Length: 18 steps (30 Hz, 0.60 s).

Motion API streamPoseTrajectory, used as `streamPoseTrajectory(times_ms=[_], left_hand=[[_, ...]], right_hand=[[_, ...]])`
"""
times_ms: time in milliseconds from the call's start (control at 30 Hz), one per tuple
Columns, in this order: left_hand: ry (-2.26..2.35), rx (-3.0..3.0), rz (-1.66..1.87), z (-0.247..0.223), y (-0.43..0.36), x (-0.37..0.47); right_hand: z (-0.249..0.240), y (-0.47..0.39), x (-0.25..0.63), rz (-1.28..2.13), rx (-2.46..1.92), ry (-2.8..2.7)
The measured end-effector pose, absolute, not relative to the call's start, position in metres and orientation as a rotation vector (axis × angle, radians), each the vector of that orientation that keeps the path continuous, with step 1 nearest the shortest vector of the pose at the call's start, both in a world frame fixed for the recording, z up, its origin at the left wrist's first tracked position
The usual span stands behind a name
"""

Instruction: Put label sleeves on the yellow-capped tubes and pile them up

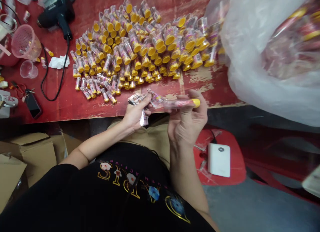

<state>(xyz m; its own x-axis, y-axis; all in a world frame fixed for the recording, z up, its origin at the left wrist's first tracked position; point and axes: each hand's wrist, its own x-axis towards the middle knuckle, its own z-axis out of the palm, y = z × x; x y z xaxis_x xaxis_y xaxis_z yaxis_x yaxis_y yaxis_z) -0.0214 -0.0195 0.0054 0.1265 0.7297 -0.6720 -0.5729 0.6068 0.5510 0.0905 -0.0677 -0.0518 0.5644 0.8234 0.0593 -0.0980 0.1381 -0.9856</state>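
My left hand (137, 113) is closed on a bunch of printed clear plastic sleeves (144, 119) above the table's front edge. One printed sleeve (155, 98) stretches from my left fingers toward the tube on the right. In my right hand (188, 120) is a clear tube with a yellow cap (182, 103), lying level between the thumb and fingers, its capped end to the right. The tube's left end is blurred, so I cannot tell whether it is inside the sleeve. Beyond both hands lies a large heap of yellow-capped tubes (135, 42).
A black heat gun (58, 17) with its cord lies at the back left of the red table (82, 110). Nearby are a pink basket (23, 38), a clear cup (28, 70) and a phone (33, 104). A plastic bag (245, 58) bulges at right, above a red stool (235, 165) bearing a white box (219, 160).
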Motion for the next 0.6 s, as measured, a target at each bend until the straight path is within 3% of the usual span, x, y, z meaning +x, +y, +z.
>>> streamPoseTrajectory(times_ms=[300,600], left_hand=[[1.112,0.220,0.990,-0.002,-0.020,-0.023],[1.096,0.347,0.975,-0.002,-0.024,-0.027]], right_hand=[[-0.048,-0.086,0.100,0.863,-1.239,-0.766],[-0.034,-0.095,0.072,0.586,-1.365,-0.786]])
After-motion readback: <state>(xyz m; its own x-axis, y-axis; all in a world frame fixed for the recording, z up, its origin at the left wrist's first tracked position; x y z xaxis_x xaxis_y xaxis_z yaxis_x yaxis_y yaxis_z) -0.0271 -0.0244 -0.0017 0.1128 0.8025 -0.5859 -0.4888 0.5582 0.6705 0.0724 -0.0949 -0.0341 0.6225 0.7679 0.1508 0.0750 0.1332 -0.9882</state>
